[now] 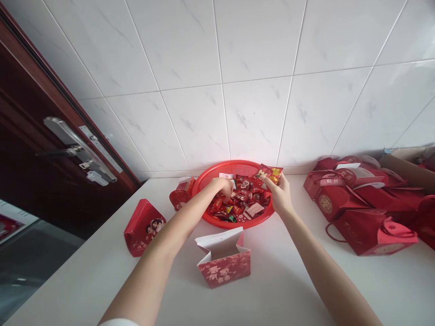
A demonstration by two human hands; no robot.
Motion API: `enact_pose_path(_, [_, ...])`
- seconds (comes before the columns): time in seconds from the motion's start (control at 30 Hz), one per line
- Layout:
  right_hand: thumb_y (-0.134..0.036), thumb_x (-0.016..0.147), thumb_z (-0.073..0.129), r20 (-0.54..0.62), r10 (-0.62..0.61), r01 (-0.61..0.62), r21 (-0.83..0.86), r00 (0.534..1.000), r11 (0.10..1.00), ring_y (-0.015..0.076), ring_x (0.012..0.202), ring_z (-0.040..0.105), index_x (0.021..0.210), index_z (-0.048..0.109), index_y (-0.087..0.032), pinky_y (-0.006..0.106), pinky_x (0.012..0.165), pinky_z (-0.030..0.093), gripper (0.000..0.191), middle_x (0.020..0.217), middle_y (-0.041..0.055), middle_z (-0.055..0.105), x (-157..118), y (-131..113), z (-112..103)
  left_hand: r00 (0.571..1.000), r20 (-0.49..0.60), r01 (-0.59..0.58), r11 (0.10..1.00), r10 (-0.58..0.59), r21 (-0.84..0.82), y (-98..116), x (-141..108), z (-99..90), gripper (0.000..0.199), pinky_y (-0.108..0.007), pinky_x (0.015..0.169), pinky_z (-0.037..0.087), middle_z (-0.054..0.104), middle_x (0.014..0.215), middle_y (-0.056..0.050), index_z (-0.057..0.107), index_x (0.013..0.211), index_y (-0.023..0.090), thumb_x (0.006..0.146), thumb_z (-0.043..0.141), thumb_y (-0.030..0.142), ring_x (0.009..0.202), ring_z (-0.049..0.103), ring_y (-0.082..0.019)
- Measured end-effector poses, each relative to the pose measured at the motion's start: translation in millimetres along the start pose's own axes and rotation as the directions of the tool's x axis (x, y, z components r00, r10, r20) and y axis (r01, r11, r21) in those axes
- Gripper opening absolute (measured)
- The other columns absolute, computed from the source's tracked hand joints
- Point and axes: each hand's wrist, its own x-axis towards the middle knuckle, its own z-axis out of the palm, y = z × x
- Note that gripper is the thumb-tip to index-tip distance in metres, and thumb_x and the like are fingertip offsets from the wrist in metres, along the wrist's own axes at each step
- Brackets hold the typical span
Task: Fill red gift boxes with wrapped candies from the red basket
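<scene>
A red plastic basket full of wrapped candies stands against the wall. My left hand reaches down into its left side, fingers curled among the candies; what they hold, if anything, is hidden. Over the basket's right rim, my right hand pinches a red and gold candy packet between thumb and fingers. In front of the basket, between my forearms, a red floral paper gift box stands with its top open and its white inside showing.
Two more red boxes, one nearer and one by the basket, stand at the left. Several closed red gift boxes pile up at the right, beside a cardboard carton. A dark door with a metal handle borders the white table.
</scene>
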Motion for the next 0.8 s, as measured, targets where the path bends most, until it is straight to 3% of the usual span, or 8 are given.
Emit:
enact_pose_path(0.1, [-0.043, 0.064, 0.087, -0.009, 0.002, -0.002, -0.012, 1.0, 1.0, 0.0251, 0.081, 0.07, 0.094, 0.064, -0.022, 0.04, 0.075, 0.06, 0.043, 0.09, 0.0032, 0.074, 0, 0, 0, 0.989, 0.105, 0.093, 0.994, -0.099, 0.064, 7, -5, -1.5, 0.039, -0.034, 0.062, 0.054, 0.074, 0.073, -0.009, 0.072, 0.068, 0.018, 0.044, 0.09, 0.043, 0.069, 0.068, -0.027])
enact_pose_path(0.17, [-0.043, 0.063, 0.087, -0.012, 0.007, -0.007, -0.014, 1.0, 1.0, 0.0254, 0.081, 0.07, 0.094, 0.064, -0.022, 0.04, 0.076, 0.06, 0.044, 0.09, 0.0032, 0.074, 0, 0, 0, 0.992, 0.07, 0.1, 0.989, -0.108, 0.105, 12, -7, -2.2, 0.042, -0.031, 0.063, 0.053, 0.074, 0.074, -0.008, 0.072, 0.072, 0.019, 0.049, 0.087, 0.05, 0.071, 0.068, -0.027])
enact_pose_path(0.3, [-0.044, 0.063, 0.087, -0.009, -0.011, 0.011, -0.005, 1.0, 1.0, 0.0254, 0.083, 0.07, 0.094, 0.065, -0.022, 0.041, 0.078, 0.059, 0.044, 0.092, 0.0036, 0.074, 1, 2, 0, 0.999, -0.019, 0.04, 0.99, -0.038, 0.136, 19, -4, -2.4, 0.04, -0.029, 0.068, 0.052, 0.076, 0.084, -0.007, 0.074, 0.083, 0.02, 0.06, 0.081, 0.052, 0.082, 0.07, -0.027])
enact_pose_path(0.4, [-0.043, 0.064, 0.086, -0.007, -0.027, 0.027, -0.025, 1.0, 0.999, 0.0247, 0.082, 0.069, 0.094, 0.065, -0.022, 0.04, 0.077, 0.059, 0.042, 0.09, 0.003, 0.074, 1, 3, -1, 0.997, -0.035, -0.068, 0.988, 0.073, 0.136, 22, 3, 0.1, 0.045, -0.028, 0.079, 0.053, 0.076, 0.11, -0.006, 0.074, 0.101, 0.023, 0.066, 0.077, 0.051, 0.098, 0.07, -0.027])
enact_pose_path(0.53, [-0.042, 0.066, 0.085, -0.006, -0.036, 0.036, -0.041, 0.999, 0.999, 0.0246, 0.084, 0.07, 0.094, 0.065, -0.022, 0.039, 0.078, 0.058, 0.04, 0.091, 0.0031, 0.074, 1, 2, -1, 0.962, 0.002, -0.268, 0.941, 0.274, 0.206, 26, 11, 12.5, 0.08, -0.03, 0.104, 0.046, 0.059, 0.144, -0.007, 0.059, 0.137, 0.027, 0.065, 0.078, 0.055, 0.129, 0.057, -0.029])
enact_pose_path(0.67, [-0.041, 0.064, 0.086, -0.012, -0.034, 0.034, -0.037, 0.999, 0.999, 0.0249, 0.087, 0.07, 0.094, 0.065, -0.022, 0.04, 0.081, 0.058, 0.041, 0.093, 0.0031, 0.074, 1, 1, 0, 0.978, 0.032, -0.205, 0.934, 0.205, 0.292, 34, 9, 26.3, 0.11, -0.042, 0.107, 0.045, 0.043, 0.157, -0.013, 0.038, 0.154, 0.032, 0.056, 0.086, 0.048, 0.135, 0.05, -0.038])
enact_pose_path(0.73, [-0.041, 0.064, 0.086, -0.013, -0.033, 0.032, -0.039, 0.999, 0.999, 0.0247, 0.086, 0.07, 0.093, 0.065, -0.022, 0.04, 0.081, 0.058, 0.041, 0.092, 0.0029, 0.074, 0, 1, 0, 0.976, 0.012, -0.212, 0.93, 0.219, 0.3, 38, 5, 29.0, 0.106, -0.042, 0.104, 0.047, 0.049, 0.152, -0.014, 0.043, 0.152, 0.03, 0.056, 0.087, 0.039, 0.131, 0.054, -0.039])
enact_pose_path(0.8, [-0.042, 0.065, 0.086, -0.006, -0.036, 0.036, -0.038, 0.999, 0.999, 0.025, 0.086, 0.07, 0.094, 0.065, -0.022, 0.04, 0.081, 0.058, 0.041, 0.092, 0.0031, 0.074, 0, 1, 0, 0.96, 0.008, -0.27, 0.922, 0.279, 0.278, 41, 3, 28.9, 0.084, -0.037, 0.099, 0.049, 0.063, 0.138, -0.011, 0.058, 0.138, 0.026, 0.059, 0.084, 0.031, 0.121, 0.062, -0.034])
